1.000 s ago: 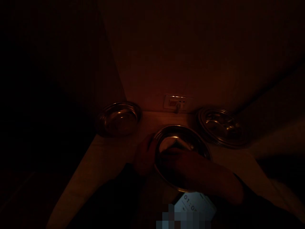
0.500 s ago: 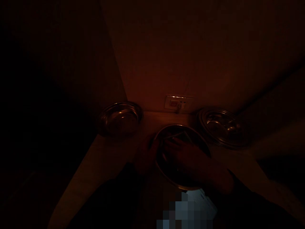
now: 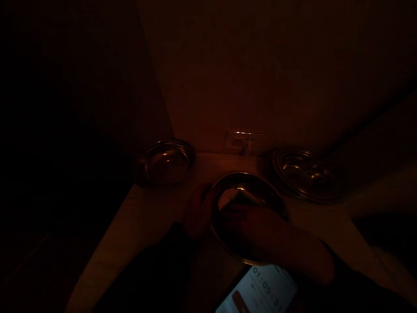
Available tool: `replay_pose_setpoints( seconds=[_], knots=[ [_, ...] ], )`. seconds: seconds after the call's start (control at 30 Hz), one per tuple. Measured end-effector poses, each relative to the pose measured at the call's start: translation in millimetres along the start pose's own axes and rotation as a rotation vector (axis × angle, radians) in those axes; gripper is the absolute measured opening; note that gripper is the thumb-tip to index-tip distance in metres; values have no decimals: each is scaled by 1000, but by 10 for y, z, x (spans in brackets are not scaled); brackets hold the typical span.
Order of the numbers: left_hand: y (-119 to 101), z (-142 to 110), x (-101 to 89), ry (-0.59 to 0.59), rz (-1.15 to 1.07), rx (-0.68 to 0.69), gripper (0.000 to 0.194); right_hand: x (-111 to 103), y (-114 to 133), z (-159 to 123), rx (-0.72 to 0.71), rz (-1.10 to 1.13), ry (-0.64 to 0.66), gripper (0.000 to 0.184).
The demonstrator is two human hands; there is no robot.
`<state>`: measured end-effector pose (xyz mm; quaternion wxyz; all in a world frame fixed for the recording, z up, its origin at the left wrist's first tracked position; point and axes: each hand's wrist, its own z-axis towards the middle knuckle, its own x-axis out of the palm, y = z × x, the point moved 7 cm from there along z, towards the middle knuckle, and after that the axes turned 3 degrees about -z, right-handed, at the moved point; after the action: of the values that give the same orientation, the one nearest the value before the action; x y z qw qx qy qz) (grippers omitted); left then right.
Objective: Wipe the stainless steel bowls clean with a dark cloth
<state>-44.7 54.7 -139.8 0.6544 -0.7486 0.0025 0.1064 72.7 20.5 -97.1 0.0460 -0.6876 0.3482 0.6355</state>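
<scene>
The scene is very dark. A round metal plate with a raised rim (image 3: 239,174) tilts in front of me. My left hand (image 3: 198,212) is closed around its left edge, with the fingers mostly in shadow. Over the plate's inner face lies my right hand (image 3: 243,221), pressing down a dark cloth (image 3: 246,196) whose pointed corner sticks out beyond the fingers. The cloth's texture and the fingertips are hard to make out.
An upright-leaning metal dish (image 3: 166,163) stands at the table's back left. Several stacked metal plates (image 3: 306,174) are at the back right. A wall socket (image 3: 245,141) holds a plug. A lit phone (image 3: 263,289) showing a timer lies near me on the wooden table (image 3: 112,243).
My right hand and the cloth have moved down toward me across the plate, uncovering more of its shiny upper face. The left hand stays at the rim. The phone's screen now shows sharply.
</scene>
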Motion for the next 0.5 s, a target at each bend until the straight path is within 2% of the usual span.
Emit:
replay_pose_setpoints(
  seconds=[0.17,0.33,0.43,0.5],
  knots=[
    [6,12,-4,3,-21,-3,29,-32,-142,72,78,-127,-79,39],
    [10,-7,32,42,-28,-15,30,-90,-395,27,217,-270,-72,39],
    [-13,-20,46,41,-15,10,29,-92,-396,21,243,-305,-69,39],
    [-15,-21,37,22,8,16,29,-72,-317,48,200,-296,-82,40]
  ],
)
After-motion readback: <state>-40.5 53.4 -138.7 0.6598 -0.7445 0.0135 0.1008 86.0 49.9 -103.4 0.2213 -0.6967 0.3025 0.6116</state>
